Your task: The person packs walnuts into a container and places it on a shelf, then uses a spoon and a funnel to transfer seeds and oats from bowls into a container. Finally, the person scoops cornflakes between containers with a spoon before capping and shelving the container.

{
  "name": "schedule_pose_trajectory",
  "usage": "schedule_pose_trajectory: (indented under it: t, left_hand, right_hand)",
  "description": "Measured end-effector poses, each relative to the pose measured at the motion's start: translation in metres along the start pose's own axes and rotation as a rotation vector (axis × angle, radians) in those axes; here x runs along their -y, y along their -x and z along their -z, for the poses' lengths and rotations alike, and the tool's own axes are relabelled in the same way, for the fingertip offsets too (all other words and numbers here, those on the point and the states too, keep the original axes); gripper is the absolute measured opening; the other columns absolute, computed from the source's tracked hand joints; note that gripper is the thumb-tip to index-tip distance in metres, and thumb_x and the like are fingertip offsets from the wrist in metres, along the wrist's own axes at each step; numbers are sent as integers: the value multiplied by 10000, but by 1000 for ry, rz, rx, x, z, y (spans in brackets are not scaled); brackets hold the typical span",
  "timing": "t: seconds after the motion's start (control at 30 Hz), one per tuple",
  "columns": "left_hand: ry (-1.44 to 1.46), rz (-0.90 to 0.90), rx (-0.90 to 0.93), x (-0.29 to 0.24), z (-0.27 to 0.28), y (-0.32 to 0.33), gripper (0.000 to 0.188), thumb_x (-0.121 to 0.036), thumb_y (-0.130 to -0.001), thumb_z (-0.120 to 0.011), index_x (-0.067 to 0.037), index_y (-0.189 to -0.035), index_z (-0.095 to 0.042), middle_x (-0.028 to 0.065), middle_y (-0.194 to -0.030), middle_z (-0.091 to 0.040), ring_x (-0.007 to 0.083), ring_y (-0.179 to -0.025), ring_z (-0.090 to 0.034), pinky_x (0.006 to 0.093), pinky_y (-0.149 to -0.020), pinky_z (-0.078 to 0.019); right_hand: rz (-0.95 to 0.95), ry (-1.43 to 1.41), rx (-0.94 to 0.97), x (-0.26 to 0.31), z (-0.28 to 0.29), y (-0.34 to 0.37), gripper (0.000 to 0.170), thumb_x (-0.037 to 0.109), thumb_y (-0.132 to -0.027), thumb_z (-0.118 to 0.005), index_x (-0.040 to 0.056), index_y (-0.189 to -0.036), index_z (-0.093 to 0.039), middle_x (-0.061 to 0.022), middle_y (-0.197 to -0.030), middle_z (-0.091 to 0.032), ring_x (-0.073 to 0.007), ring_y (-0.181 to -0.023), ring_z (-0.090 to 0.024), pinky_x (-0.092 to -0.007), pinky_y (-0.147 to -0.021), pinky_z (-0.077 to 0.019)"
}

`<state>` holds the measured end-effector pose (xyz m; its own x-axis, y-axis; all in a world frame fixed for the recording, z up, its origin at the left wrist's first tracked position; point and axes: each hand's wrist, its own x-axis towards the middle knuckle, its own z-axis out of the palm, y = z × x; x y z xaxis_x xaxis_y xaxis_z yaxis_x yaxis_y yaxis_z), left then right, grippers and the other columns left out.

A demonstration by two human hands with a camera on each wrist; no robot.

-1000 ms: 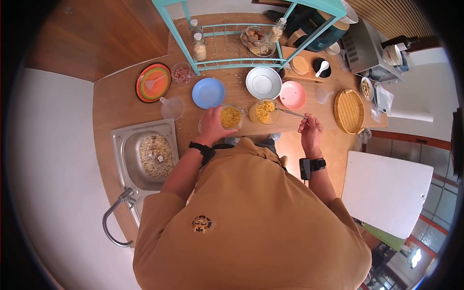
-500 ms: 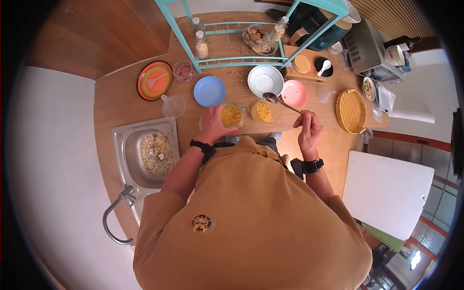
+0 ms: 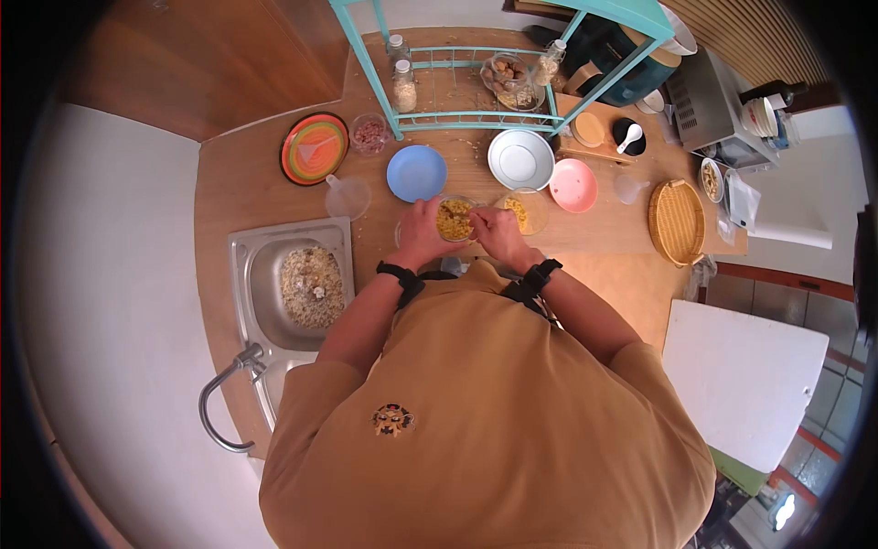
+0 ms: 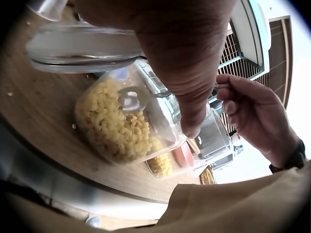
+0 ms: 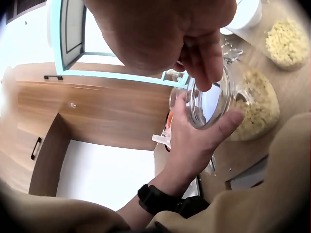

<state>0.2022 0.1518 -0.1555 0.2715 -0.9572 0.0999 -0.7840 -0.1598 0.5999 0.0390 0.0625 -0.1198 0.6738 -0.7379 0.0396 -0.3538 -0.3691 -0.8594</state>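
My left hand grips a clear glass jar by its mouth, thumb and fingers round the rim. Inside lies yellow elbow macaroni. With its fingers pinched on the handle, my right hand holds a metal spoon whose bowl is inside the jar, at the macaroni. A round glass lid tilts out beside the jar's mouth, left of my left hand. Just right of the jar stands a second clear container with less macaroni, partly behind my right hand in the head view.
Behind the jars stand a blue bowl, a white bowl and a pink bowl. A turquoise rack rises at the back. At left is a sink with a heap of pale bits; a wicker basket lies right.
My right hand has carried the spoon from the second container leftward over to the jar and put it in. The left hand stays on the jar. The head view has shifted slightly.
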Motion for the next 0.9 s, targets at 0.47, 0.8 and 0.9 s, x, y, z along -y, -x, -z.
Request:
schedule_pose_trajectory:
  t: [0.47, 0.8, 0.9]
  left_hand:
    - [-31, 21, 54, -1, 3, 1, 973, -422, -461, -868, -67, -1258, -438, 154, -1014, -519, 333, -926, -546, 424, -783, -460]
    - [-60, 45, 94, -2, 3, 0, 974, -463, -473, -859, -66, -1259, -446, 155, -1034, -517, 336, -945, -539, 428, -815, -455]
    - [-59, 47, 94, -2, 3, 0, 972, -461, -473, -861, -66, -1259, -446, 155, -1036, -517, 334, -953, -536, 426, -822, -453]
  right_hand:
    - [-614, -761, -32, -26, 17, 21, 227, 138, -939, -492, -33, -1001, -627, -88, -764, -618, -145, -570, -622, -254, -510, -526]
    - [-702, -914, -203, -31, 32, 36, 216, 156, -936, -506, -27, -1018, -587, -94, -789, -616, -154, -562, -612, -265, -506, -532]
    - [-692, -944, -233, -33, 35, 40, 210, 160, -932, -513, -23, -1008, -585, -93, -781, -613, -156, -564, -609, -269, -509, -529]
